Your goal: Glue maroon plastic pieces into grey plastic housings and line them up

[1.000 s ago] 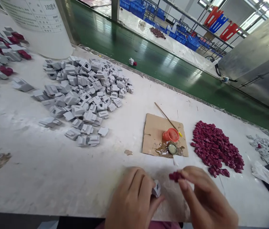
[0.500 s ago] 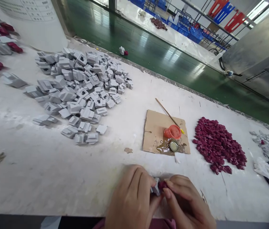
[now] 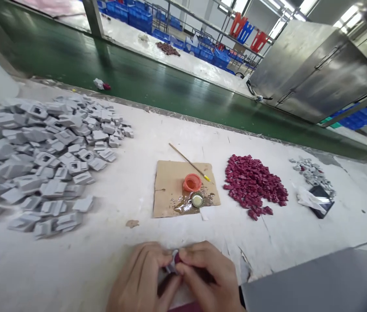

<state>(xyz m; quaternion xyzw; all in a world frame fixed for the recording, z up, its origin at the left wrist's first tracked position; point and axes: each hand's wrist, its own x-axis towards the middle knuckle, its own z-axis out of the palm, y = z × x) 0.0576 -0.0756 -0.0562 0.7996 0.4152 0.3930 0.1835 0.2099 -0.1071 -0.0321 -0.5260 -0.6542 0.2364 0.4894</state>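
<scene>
Grey block (image 3: 171, 268) and maroon piece (image 3: 177, 258) meet at the near side of the bench (image 3: 99, 264), the left hand (image 3: 142, 275) pinching the block, the right hand (image 3: 211, 268) gripping the piece. Beyond, a red cup (image 3: 191, 183) sits on cardboard (image 3: 167, 177), with a grey heap (image 3: 53, 162) to the left and a maroon heap (image 3: 253, 180) to the right.

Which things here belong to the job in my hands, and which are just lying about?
Likely part of the job:
Grey piece, in the left hand
Maroon piece, in the right hand
Grey pile; maroon pile
Probably the orange cup on the cardboard, and the yellow-tipped stick

Apparently just lying about:
Black object and crumpled white wrap, at right
Blue crates beyond the green belt
</scene>
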